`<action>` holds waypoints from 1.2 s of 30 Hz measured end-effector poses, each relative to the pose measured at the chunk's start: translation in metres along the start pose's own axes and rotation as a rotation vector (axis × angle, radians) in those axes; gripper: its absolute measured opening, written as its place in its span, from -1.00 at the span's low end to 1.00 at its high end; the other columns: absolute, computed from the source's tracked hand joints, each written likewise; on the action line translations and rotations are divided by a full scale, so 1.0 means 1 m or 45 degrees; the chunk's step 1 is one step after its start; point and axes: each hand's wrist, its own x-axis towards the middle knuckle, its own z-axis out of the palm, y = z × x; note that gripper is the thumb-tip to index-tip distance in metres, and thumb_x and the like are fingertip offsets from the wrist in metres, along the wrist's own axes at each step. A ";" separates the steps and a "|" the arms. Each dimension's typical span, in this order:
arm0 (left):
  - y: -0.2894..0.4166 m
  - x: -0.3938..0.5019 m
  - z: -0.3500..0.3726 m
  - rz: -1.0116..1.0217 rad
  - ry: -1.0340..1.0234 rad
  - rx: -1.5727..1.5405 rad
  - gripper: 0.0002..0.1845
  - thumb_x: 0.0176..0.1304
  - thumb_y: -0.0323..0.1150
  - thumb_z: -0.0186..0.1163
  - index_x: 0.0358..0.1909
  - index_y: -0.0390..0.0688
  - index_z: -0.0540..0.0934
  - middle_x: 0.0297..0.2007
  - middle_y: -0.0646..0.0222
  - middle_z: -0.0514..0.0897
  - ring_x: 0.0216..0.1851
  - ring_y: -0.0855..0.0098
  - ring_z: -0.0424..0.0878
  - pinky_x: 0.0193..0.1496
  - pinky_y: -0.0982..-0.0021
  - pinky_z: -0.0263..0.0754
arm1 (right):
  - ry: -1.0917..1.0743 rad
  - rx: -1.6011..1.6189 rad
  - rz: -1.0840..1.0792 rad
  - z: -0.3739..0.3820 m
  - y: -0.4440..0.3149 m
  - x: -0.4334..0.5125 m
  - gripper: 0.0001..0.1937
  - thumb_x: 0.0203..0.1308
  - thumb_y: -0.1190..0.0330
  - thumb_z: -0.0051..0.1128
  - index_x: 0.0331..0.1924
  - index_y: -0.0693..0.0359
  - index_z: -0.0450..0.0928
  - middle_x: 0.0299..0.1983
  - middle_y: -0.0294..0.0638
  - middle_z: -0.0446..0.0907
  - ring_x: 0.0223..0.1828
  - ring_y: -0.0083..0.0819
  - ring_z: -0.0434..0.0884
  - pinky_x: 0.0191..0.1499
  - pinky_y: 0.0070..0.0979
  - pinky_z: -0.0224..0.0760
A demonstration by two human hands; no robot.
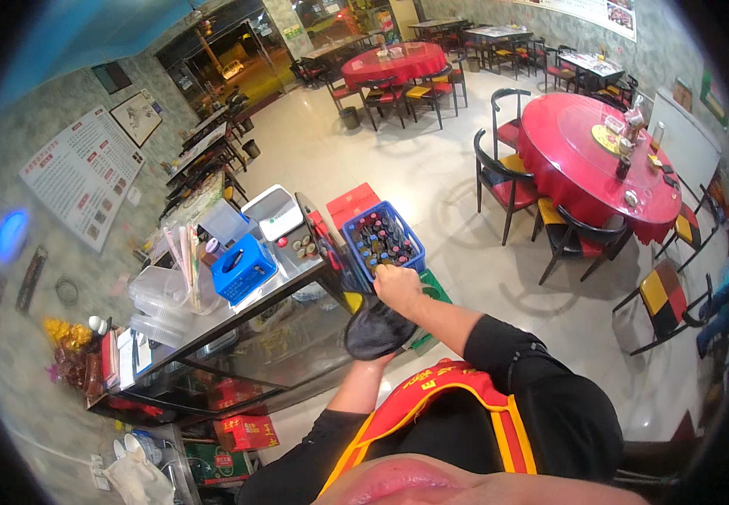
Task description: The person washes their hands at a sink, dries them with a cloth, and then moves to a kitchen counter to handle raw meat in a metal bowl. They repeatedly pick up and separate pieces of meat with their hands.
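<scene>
My right hand (397,284) is in a fist at the near edge of a blue plastic crate (420,260). The crate holds several capped glass bottles (378,238). Whatever may be inside that fist is hidden. Just below it is a glossy black rounded item (378,329) with a yellow patch beside it; I cannot tell exactly what it is. My left hand (378,362) is at the item's lower edge, its fingers mostly hidden behind it. A green box (435,289) shows under the crate, and a red box (351,205) lies beyond it.
A glass-fronted counter (276,334) runs along my left. On it are a blue tissue box (243,268), a white scale (274,211) and clear plastic containers (162,322). Right of me are a red-covered round table (553,158) and wooden chairs (582,237) on tiled floor.
</scene>
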 end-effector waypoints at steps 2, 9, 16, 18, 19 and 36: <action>-0.018 0.009 0.017 0.093 0.048 -0.007 -0.43 0.56 0.13 0.04 0.29 -0.14 0.51 0.16 0.25 0.66 0.21 0.23 0.62 0.25 0.13 0.54 | -0.096 0.061 0.035 0.045 0.005 0.001 -0.88 0.24 0.28 0.20 -0.33 0.13 0.58 -0.43 -0.12 0.70 -0.34 -0.12 0.77 -0.32 -0.19 0.64; -0.031 0.026 0.011 0.094 0.597 0.124 -0.07 0.39 0.46 0.00 0.45 -0.13 0.37 0.32 0.20 0.56 0.28 0.13 0.60 0.29 0.01 0.53 | 0.061 1.168 0.440 0.126 0.035 -0.021 -0.72 0.22 0.13 0.36 -0.25 0.20 0.71 -0.32 -0.06 0.76 -0.29 -0.14 0.75 -0.19 -0.31 0.54; -0.028 0.031 -0.027 0.041 0.149 0.012 -0.21 0.46 0.33 0.01 0.44 -0.09 0.36 0.27 0.26 0.53 0.28 0.19 0.55 0.32 0.06 0.48 | -0.068 2.043 1.136 0.088 -0.016 0.001 -0.78 0.24 0.26 0.17 -0.50 0.13 0.66 -0.60 -0.30 0.56 -0.63 -0.44 0.49 -0.50 -0.38 0.34; -0.026 0.023 -0.026 0.002 0.167 0.010 -0.24 0.47 0.31 0.02 0.41 -0.08 0.37 0.24 0.28 0.54 0.26 0.21 0.55 0.30 0.07 0.48 | 0.135 2.133 1.420 0.070 -0.030 0.006 -0.81 0.26 0.31 0.14 -0.46 0.17 0.65 -0.60 -0.32 0.58 -0.64 -0.45 0.50 -0.51 -0.39 0.33; -0.024 0.020 -0.024 -0.010 0.166 0.013 -0.26 0.47 0.29 0.02 0.40 -0.08 0.38 0.22 0.29 0.54 0.25 0.22 0.56 0.29 0.08 0.48 | 0.345 2.029 1.353 0.062 -0.033 0.011 -0.81 0.28 0.33 0.13 -0.41 0.20 0.67 -0.58 -0.30 0.61 -0.61 -0.43 0.55 -0.49 -0.41 0.36; -0.018 0.037 -0.060 0.006 0.126 0.075 -0.57 0.54 0.06 0.08 0.20 -0.01 0.53 -0.07 0.47 0.60 0.06 0.39 0.58 0.15 0.22 0.51 | -0.309 0.964 0.809 0.046 -0.017 -0.065 -0.61 0.40 0.14 -0.01 -0.16 0.33 0.70 -0.12 0.21 0.72 0.04 0.16 0.70 0.13 -0.04 0.52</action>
